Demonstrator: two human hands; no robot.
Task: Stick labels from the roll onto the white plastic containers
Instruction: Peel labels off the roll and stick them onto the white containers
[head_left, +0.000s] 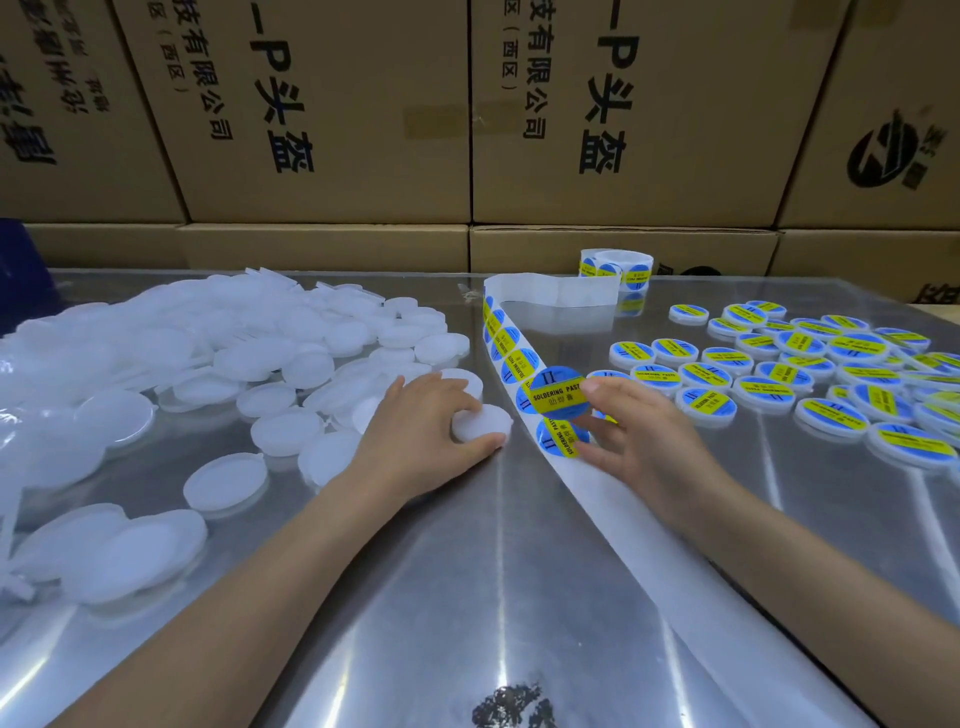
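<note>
Landmark: backing strip (613, 519), running diagonally across the shiny table (415, 597) from the label roll (615, 267) at the far end. One roll. About seven blue-yellow labels sit on the strip; an exact count is hard where it curls. Right hand (639, 441), on the strip, pinches one peeled label (558, 392) between thumb and fingertips, lifted just above the strip. Left hand (421, 431), just left of the strip, grips one blank white container (480, 423) with curled fingers, resting on the table. Left of the strip: pile of blank containers (182, 364), too many and too overlapped to count. Right of the strip: labelled containers (805, 374), roughly thirty-plus, overlapping. Behind the strip: stacked cardboard boxes (322, 114), eight partly visible.
</note>
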